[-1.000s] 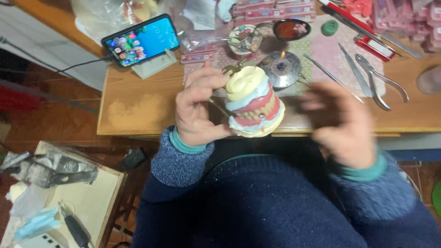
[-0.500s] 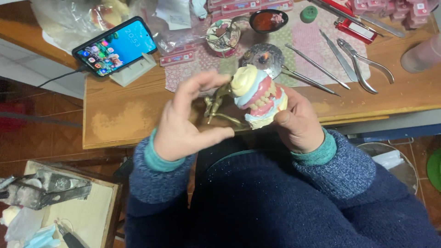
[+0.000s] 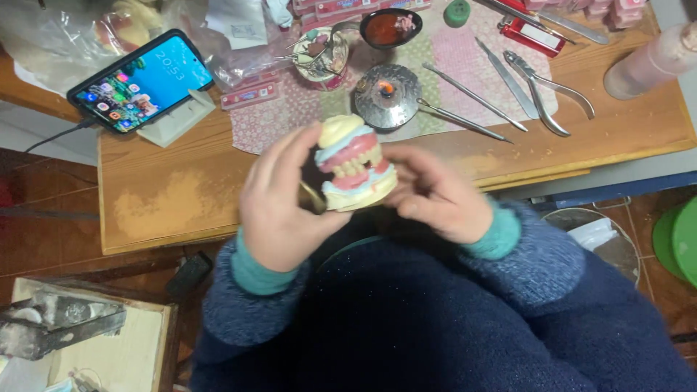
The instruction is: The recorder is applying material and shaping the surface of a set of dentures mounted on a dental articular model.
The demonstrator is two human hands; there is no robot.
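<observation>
Pink wax gums and pale teeth show on the dental model you hold up at the centre of the frame, just above the near edge of the table. Your left hand wraps its left side, fingers curled over the top and thumb below, so its grip is pressed onto the model and carries the weight. Your right hand closes on the right side with bent fingers, steadying it; together they turn the teeth toward you, probably so the bite can be looked over. A brass-coloured part, likely the hinge frame, peeks out by your left palm.

Behind the model, a small burner with a lit flame sits on a pink patterned cloth, near enough to warm the metal tools lying beside it. Pliers lie in the upper right. A dish of red wax sits at the top centre. A phone leans on a white stand in the upper left, its screen tilted toward you.
</observation>
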